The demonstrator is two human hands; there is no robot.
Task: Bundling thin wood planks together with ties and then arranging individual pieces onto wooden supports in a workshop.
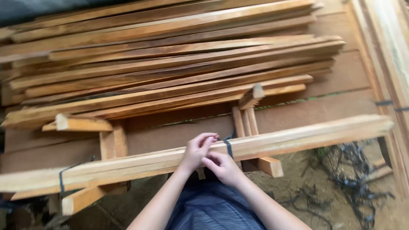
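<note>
The left hand (pixel 197 150) pinches the dark blue strap (pixel 229 147) where it wraps the long bundle of pale wooden slats (pixel 272 140); the right hand (pixel 222 167) is closed on the strap's end just below. The bundle lies across short wooden support blocks (pixel 113 144), with a second dark strap (pixel 61 179) near its left end. Behind it sits a broad stack of reddish-brown wooden slats (pixel 170 64). If the pinch slackens, the strap could loosen and the slats splay apart

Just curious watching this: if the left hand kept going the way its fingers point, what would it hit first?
Probably the dark strap around the bundle of wooden slats: the left hand points at it, fingertips nearly touching.
</note>
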